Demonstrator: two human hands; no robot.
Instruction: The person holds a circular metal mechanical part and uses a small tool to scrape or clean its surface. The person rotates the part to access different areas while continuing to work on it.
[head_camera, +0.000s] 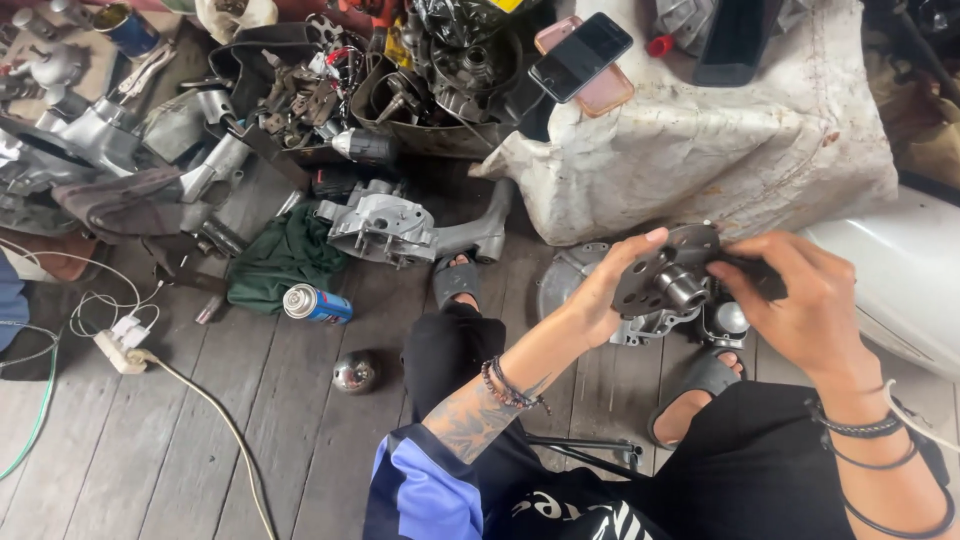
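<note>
Above the engine casing (600, 290) on the floor, we hold a round metal hub plate (665, 272): left hand (600, 300) fingers pinching its rim, right hand (800, 300) curled shut on a dark part (752, 275) against it. Risk: grip is edge-only; a slip likely drops the plate onto the casing or our sandalled foot (700, 385) below.
</note>
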